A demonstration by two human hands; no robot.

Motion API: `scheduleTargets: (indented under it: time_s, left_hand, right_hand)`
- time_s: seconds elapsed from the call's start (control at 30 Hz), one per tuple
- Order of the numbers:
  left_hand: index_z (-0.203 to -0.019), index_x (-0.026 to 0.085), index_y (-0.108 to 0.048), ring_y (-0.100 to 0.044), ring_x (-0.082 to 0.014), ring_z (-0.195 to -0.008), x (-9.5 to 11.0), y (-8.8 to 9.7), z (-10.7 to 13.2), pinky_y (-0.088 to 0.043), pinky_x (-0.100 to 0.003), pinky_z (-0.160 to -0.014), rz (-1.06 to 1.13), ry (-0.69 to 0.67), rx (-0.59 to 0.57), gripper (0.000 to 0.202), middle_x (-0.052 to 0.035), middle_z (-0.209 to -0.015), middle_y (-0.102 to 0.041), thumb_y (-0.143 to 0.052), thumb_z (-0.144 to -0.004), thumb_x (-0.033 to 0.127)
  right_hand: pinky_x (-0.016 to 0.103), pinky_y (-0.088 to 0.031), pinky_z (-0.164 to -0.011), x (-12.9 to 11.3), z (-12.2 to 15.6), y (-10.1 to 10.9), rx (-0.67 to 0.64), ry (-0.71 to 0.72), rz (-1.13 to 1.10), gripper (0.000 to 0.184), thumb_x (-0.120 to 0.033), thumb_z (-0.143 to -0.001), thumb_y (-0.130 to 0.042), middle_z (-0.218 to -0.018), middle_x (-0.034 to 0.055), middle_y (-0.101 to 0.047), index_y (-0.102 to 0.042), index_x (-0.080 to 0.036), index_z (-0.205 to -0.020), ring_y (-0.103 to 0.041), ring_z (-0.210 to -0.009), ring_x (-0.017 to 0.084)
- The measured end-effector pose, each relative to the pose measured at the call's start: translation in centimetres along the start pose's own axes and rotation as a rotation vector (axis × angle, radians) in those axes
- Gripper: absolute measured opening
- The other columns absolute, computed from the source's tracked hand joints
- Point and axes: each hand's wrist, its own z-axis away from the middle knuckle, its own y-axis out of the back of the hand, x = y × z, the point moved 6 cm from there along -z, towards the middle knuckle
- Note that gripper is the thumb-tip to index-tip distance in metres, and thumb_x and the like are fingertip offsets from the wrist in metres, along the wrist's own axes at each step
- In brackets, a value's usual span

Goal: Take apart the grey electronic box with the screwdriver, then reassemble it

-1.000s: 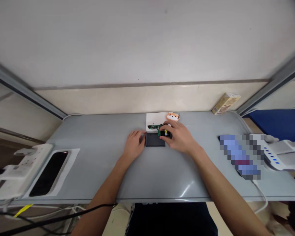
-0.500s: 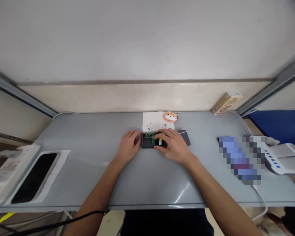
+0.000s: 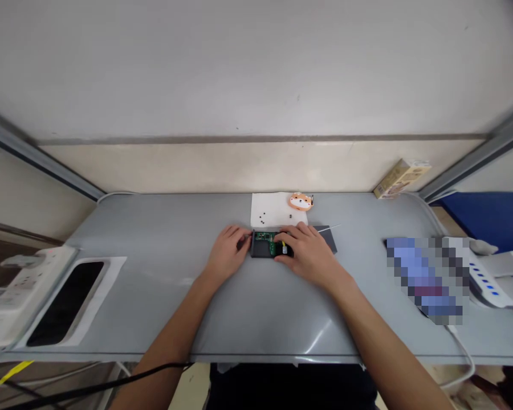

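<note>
An opened dark grey device case [image 3: 263, 249] lies on the grey table, with a green circuit board [image 3: 265, 236] inside. A black part [image 3: 283, 249] with a yellow strip and a small white label sits toward its right side. My left hand [image 3: 229, 249] pinches the case's left end between thumb and fingers. Over the right part arches my right hand [image 3: 305, 250], its thumb at the near edge and fingers at the far edge. Its palm hides the case's right end. A flat dark panel [image 3: 328, 238] shows behind it, with a thin pale rod [image 3: 330, 228] across its top.
Behind the case, small black screws [image 3: 262, 218] lie on a white sheet [image 3: 277, 208] beside an orange animal-face item [image 3: 301, 201]. A carton [image 3: 402, 179] stands back right. A phone [image 3: 66, 304] and power strip [image 3: 25, 296] are left; a blurred-out device [image 3: 425, 282] is right.
The whole view has shifted slightly, so everything appears a little further right. Both hands keep their hold on the case, with hardly any visible finger movement.
</note>
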Motion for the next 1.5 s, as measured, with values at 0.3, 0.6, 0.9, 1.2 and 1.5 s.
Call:
scheduleTargets:
  time_s: [0.3, 0.6, 0.9, 1.2, 1.5]
  left_hand:
    - [-0.105, 0.020, -0.068, -0.056, -0.0225, -0.089, 0.0, 0.1, -0.2, -0.049, -0.041, -0.087, 0.005, -0.018, 0.017, 0.017, -0.0038, -0.085, -0.060, -0.052, -0.102, 0.025]
    - [-0.122, 0.023, -0.064, -0.059, -0.0242, -0.113, 1.8, 1.9, -0.2, -0.049, -0.045, -0.104, 0.054, 0.038, 0.107, 0.025, -0.0089, -0.118, -0.065, -0.050, -0.105, 0.035]
    - [-0.144, 0.030, -0.054, -0.053, -0.0288, -0.135, 6.3, -0.7, -2.8, -0.043, -0.048, -0.117, 0.051, -0.270, -0.259, 0.052, -0.0082, -0.147, -0.055, -0.068, -0.095, 0.043]
    - [-0.149, 0.029, -0.048, -0.050, -0.0290, -0.138, 5.6, -1.4, -1.5, -0.041, -0.049, -0.119, 0.095, -0.250, -0.238, 0.058, -0.0076, -0.148, -0.056, -0.068, -0.096, 0.042]
    - [-0.147, 0.030, -0.051, -0.052, -0.0282, -0.135, 5.1, -1.8, -1.7, -0.041, -0.048, -0.119, 0.074, -0.240, -0.232, 0.054, -0.0052, -0.144, -0.061, -0.067, -0.096, 0.038]
  right_hand:
    - [0.051, -0.048, -0.107, 3.0, 0.3, 0.9, 0.074, -0.113, -0.144, 0.048, -0.049, -0.094, -0.065, -0.135, 0.0091, -0.066, -0.061, -0.027, -0.137, -0.061, -0.122, 0.030]
    - [0.038, -0.053, -0.082, 4.9, 2.7, 7.7, 0.867, -0.246, -0.401, 0.023, -0.035, -0.103, -0.047, -0.099, 0.0085, -0.071, -0.065, -0.022, -0.099, -0.067, -0.091, 0.022]
    - [0.027, -0.037, -0.055, 8.0, 3.9, 6.0, 0.992, -0.655, -0.690, 0.053, -0.060, -0.103, -0.032, -0.069, -0.0010, -0.050, -0.059, -0.021, -0.081, -0.049, -0.059, 0.014]
    - [0.025, -0.042, -0.058, 7.0, 2.0, 3.7, 0.639, -0.680, -0.533, 0.044, -0.062, -0.100, -0.044, -0.066, -0.0017, -0.061, -0.064, -0.024, -0.093, -0.058, -0.060, 0.015]
    - [0.022, -0.041, -0.047, 7.1, 2.0, 3.0, 0.630, -0.683, -0.627, 0.046, -0.065, -0.097, -0.047, -0.066, -0.0025, -0.059, -0.066, -0.023, -0.099, -0.051, -0.051, 0.013]
